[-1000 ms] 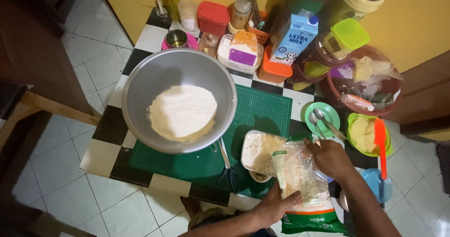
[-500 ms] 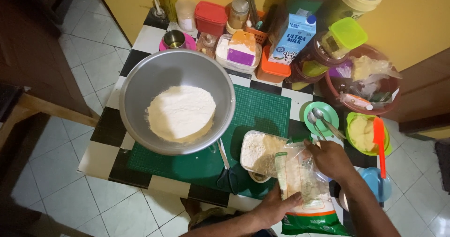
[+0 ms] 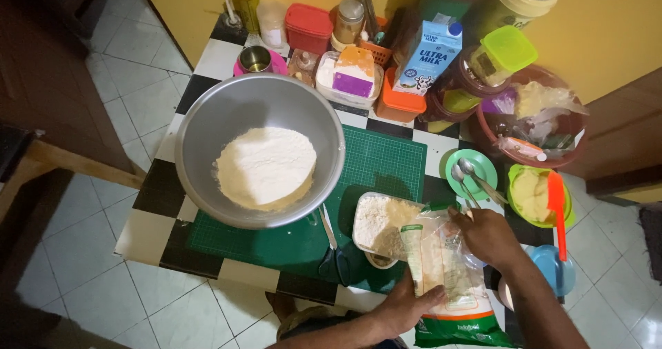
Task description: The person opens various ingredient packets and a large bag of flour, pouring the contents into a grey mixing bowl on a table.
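A clear plastic bag with a green base, holding pale powder, lies tilted toward a small white container with powder heaped in it. My left hand grips the bag's lower left side. My right hand holds its upper right edge near the mouth. A large steel bowl with a mound of white flour sits to the left on a green cutting mat.
Scissors lie on the mat beside the container. To the right are a green saucer with two spoons and a green bowl with a red spatula. A milk carton, jars and tubs crowd the table's back edge.
Both hands and the bag have stayed almost still. The view has shifted very slightly.
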